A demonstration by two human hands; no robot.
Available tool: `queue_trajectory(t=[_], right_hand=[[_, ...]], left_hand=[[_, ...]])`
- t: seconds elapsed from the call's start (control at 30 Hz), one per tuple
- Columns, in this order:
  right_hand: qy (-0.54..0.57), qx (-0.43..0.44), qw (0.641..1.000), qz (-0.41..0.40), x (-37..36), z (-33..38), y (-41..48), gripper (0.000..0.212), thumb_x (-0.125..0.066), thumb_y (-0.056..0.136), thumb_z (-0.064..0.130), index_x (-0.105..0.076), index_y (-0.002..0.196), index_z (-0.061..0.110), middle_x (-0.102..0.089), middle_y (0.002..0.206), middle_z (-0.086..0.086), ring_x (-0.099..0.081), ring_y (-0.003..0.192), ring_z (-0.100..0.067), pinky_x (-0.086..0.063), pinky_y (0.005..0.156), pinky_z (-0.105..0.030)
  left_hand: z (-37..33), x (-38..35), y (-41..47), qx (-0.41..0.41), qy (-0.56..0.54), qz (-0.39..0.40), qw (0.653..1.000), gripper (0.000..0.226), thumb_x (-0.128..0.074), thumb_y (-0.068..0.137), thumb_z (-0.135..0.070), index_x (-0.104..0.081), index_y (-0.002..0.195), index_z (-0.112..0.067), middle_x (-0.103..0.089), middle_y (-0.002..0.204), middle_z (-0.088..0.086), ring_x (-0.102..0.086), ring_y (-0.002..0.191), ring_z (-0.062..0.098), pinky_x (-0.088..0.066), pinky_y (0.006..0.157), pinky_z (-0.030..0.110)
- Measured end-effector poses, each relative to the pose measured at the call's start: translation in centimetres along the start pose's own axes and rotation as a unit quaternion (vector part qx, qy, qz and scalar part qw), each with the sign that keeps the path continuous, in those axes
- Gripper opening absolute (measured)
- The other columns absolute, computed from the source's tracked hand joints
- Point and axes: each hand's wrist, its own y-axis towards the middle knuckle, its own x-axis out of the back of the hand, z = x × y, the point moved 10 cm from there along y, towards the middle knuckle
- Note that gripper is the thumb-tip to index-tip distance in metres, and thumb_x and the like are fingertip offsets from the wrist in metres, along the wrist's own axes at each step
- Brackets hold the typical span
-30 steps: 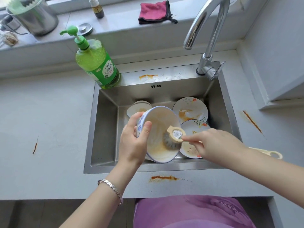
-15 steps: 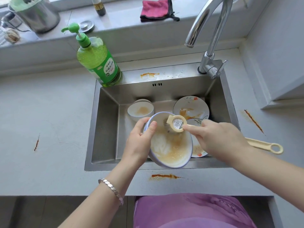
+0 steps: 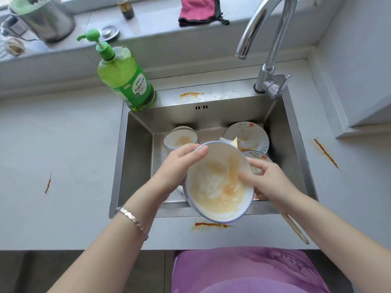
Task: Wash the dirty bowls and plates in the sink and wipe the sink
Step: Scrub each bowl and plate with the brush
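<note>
stainless sink [image 3: 137, 166], no stream showing from tap [image 3: 273, 49]. step in hand, as judged: scrubbing one bowl, soap stage, rinse not yet done.

bowl [image 3: 215, 187]: white, blue rim, held tilted toward the camera above the sink's front edge, clear of the basin floor. inside coated with a yellow-orange film, streaked pale where suds have spread. thicker orange patch low in the well. judged not clean.

two plates [image 3: 251, 132] at back right of the basin, orange smears on them. small bowl [image 3: 179, 138] at back left, residue inside. both judged still to wash.

left hand [image 3: 179, 163] clamped on the bowl's upper left rim, thumb over the lip. right hand [image 3: 268, 180] pinches the right rim, thumb inside. brush [image 3: 295, 228] runs under that hand, head poking out behind the bowl. whether the fingers also hold it: cannot tell, hidden.

next: get the brush head into the well, work the orange patch, then rinse. calls for a firm left grip; rim likely slippery.
</note>
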Motion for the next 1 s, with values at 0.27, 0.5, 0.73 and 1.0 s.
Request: queue_trajectory(t=[0.27,0.5,0.73,1.0], right_hand=[[0.125,-0.032,0.985,-0.112,1.1,-0.9,0.4,0.048,-0.054,0.085,-0.003,-0.056,0.128,0.02,-0.049,0.06,-0.002,-0.021,0.035,-0.006,-0.017,0.033,-0.016],[0.175,-0.002,0.978,-0.112,-0.6,0.3,0.0,0.044,-0.056,0.089,0.003,-0.056,0.127,0.025,-0.056,0.07,-0.006,-0.022,0.037,-0.007,-0.02,0.033,-0.016],[0.174,-0.016,0.982,-0.075,-2.0,0.3,0.1,0.041,-0.062,0.088,0.019,-0.054,0.128,0.02,-0.056,0.071,-0.006,-0.021,0.035,-0.004,-0.021,0.032,-0.015],[-0.306,0.198,0.931,-0.033,1.2,6.3,-3.4,0.029,-0.051,0.094,0.025,-0.06,0.112,0.046,-0.063,0.072,0.007,-0.052,0.056,-0.005,-0.044,0.061,-0.012]], left_hand=[[0.6,-0.4,-0.4,-0.114,-0.081,-0.129,0.982,0.072,-0.07,0.072,-0.022,-0.039,0.137,-0.021,-0.054,0.121,-0.016,-0.057,0.104,-0.004,-0.049,0.082,0.014],[2.1,-1.2,-3.7,-0.189,-0.209,-0.304,0.91,0.074,-0.067,0.077,0.001,-0.025,0.135,-0.016,-0.046,0.108,-0.022,-0.055,0.093,-0.019,-0.043,0.076,0.004],[2.0,0.7,-3.3,-0.189,-0.249,-0.362,0.878,0.043,-0.052,0.088,-0.017,-0.038,0.127,-0.027,-0.052,0.122,-0.01,-0.056,0.104,-0.007,-0.046,0.084,0.012],[1.1,4.8,-2.6,-0.182,-0.046,-0.31,0.932,0.035,-0.046,0.083,-0.034,-0.05,0.117,-0.032,-0.056,0.109,-0.017,-0.053,0.097,-0.006,-0.043,0.077,0.006]])
